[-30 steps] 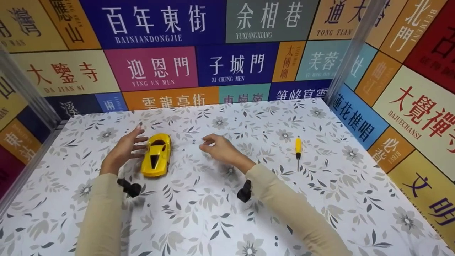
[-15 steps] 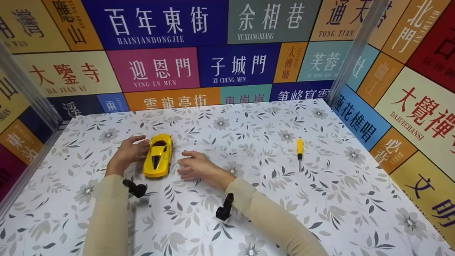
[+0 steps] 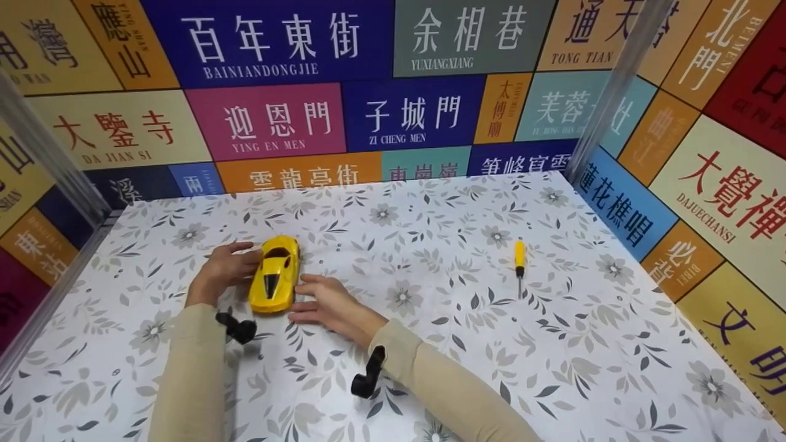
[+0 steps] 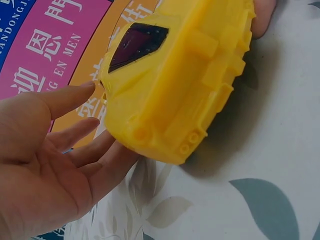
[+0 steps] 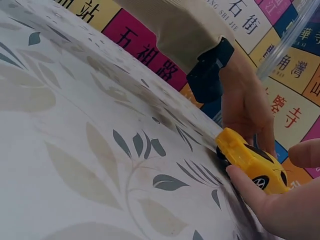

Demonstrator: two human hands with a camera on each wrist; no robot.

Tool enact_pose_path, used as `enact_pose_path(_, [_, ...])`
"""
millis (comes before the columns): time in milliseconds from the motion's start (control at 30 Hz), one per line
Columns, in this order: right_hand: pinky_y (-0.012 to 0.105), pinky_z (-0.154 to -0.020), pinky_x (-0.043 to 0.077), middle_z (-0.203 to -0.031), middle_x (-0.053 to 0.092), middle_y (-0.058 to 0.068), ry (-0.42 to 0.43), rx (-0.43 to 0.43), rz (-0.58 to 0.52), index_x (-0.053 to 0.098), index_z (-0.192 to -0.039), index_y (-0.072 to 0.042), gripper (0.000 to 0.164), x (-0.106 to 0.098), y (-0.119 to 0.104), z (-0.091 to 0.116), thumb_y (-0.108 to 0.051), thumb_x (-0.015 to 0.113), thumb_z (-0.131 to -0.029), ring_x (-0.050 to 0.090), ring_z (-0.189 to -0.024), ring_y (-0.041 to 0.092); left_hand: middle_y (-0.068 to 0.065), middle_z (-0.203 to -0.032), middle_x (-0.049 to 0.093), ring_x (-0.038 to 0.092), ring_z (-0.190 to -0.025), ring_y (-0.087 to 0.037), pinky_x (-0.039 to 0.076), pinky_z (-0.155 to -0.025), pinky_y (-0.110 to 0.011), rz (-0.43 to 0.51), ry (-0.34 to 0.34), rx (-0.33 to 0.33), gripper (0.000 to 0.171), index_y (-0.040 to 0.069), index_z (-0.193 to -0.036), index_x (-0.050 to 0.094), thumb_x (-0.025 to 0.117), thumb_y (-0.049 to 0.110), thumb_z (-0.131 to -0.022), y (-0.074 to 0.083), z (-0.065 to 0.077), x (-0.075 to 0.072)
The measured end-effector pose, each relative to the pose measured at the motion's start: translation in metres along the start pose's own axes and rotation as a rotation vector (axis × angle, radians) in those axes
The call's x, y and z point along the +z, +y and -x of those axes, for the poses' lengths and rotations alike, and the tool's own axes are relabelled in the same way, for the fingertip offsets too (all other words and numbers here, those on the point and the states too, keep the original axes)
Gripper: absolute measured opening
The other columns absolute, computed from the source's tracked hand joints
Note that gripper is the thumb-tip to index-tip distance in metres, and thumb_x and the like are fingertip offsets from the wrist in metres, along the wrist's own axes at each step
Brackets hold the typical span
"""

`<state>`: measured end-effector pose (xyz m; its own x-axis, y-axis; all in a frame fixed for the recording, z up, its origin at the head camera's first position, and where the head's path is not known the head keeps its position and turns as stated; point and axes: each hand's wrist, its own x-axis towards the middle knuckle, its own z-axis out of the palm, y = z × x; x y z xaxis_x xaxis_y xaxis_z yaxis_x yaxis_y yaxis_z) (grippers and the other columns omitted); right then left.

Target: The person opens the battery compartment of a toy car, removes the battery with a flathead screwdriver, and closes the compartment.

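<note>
Yellow toy car (image 3: 274, 276) between two hands, head view. The car lies left of centre in the frame, its long axis running nearly upright, on a white cloth (image 3: 466, 362) printed with grey leaves and flowers. The left hand (image 3: 226, 270) is at the car's left side, fingers loosely extended; in the left wrist view its lower fingers pass behind the car's near corner, the palm not wrapped around the body. The right hand (image 3: 328, 307) is at the opposite side, with thumb and fingers spread wide; in the right wrist view, lower right, one finger overlaps the car's side beside a wheel. Firm contact there cannot be told. A yellow-handled screwdriver (image 3: 519, 267) lies right of centre, well apart from both hands, its shaft towards the bottom of the frame. Beige sleeves (image 3: 190, 374) carry black wrist devices (image 3: 242, 330). Coloured lettered panels (image 3: 264, 120) fill the upper part of the frame.
</note>
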<state>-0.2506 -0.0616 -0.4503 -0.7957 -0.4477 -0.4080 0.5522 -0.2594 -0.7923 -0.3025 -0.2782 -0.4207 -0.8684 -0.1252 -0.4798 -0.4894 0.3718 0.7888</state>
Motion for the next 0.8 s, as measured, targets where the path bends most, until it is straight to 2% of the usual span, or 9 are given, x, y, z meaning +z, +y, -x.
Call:
enact_pose_path(200, [0.041, -0.09, 0.062, -0.13, 0.064, 0.018, 0.045, 0.021, 0.054, 0.048, -0.145, -0.001, 0.055, 0.0, 0.003, 0.002, -0.005, 0.062, -0.093, 0.07, -0.1, 0.029, -0.017, -0.158, 0.041, 0.046, -0.142, -0.03, 0.04, -0.12, -0.044, 0.003, -0.019, -0.006, 0.066, 0.011, -0.16, 0.024, 0.052, 0.033, -0.104, -0.003, 0.0, 0.005])
enact_pose_path(400, [0.027, -0.074, 0.063, -0.116, 0.071, 0.014, 0.074, 0.007, 0.1, 0.05, -0.145, -0.004, 0.062, 0.0, 0.0, 0.008, 0.0, 0.07, -0.087, 0.069, -0.085, 0.02, -0.018, -0.158, 0.04, 0.047, -0.139, -0.028, 0.042, -0.119, -0.042, 0.08, -0.034, 0.014, 0.066, 0.008, -0.158, 0.028, 0.056, 0.032, -0.103, -0.002, 0.001, 0.012])
enact_pose_path(500, [0.021, -0.065, 0.058, -0.115, 0.071, 0.014, 0.078, -0.032, 0.121, 0.051, -0.144, -0.007, 0.063, -0.004, -0.002, 0.013, 0.005, 0.069, -0.085, 0.065, -0.076, 0.015, -0.017, -0.157, 0.043, 0.052, -0.133, -0.025, 0.049, -0.111, -0.036, 0.108, -0.04, 0.02, 0.067, 0.009, -0.158, 0.029, 0.058, 0.032, -0.102, 0.001, 0.004, 0.015])
enact_pose_path(600, [0.019, -0.061, 0.054, -0.118, 0.071, 0.015, 0.075, -0.063, 0.14, 0.054, -0.143, -0.009, 0.063, -0.01, -0.006, 0.017, 0.007, 0.067, -0.084, 0.061, -0.072, 0.013, -0.016, -0.156, 0.044, 0.056, -0.122, -0.02, 0.056, -0.097, -0.027, 0.135, -0.06, 0.021, 0.07, 0.01, -0.158, 0.028, 0.059, 0.032, -0.101, 0.005, 0.01, 0.018])
enact_pose_path(700, [0.019, -0.063, 0.051, -0.124, 0.069, 0.013, 0.058, -0.088, 0.169, 0.053, -0.144, -0.009, 0.063, -0.019, -0.012, 0.021, 0.007, 0.065, -0.084, 0.061, -0.074, 0.012, -0.016, -0.158, 0.041, 0.056, -0.127, -0.023, 0.058, -0.094, -0.027, 0.224, -0.105, 0.038, 0.072, 0.008, -0.159, 0.024, 0.059, 0.032, -0.101, 0.007, 0.015, 0.02])
enact_pose_path(800, [0.02, -0.067, 0.051, -0.127, 0.067, 0.011, 0.043, -0.101, 0.197, 0.054, -0.144, -0.011, 0.063, -0.028, -0.019, 0.026, 0.005, 0.065, -0.084, 0.061, -0.078, 0.013, -0.014, -0.161, 0.036, 0.047, -0.14, -0.026, 0.058, -0.096, -0.028, 0.313, -0.151, 0.051, 0.073, 0.009, -0.16, 0.021, 0.056, 0.034, -0.102, 0.011, 0.019, 0.022])
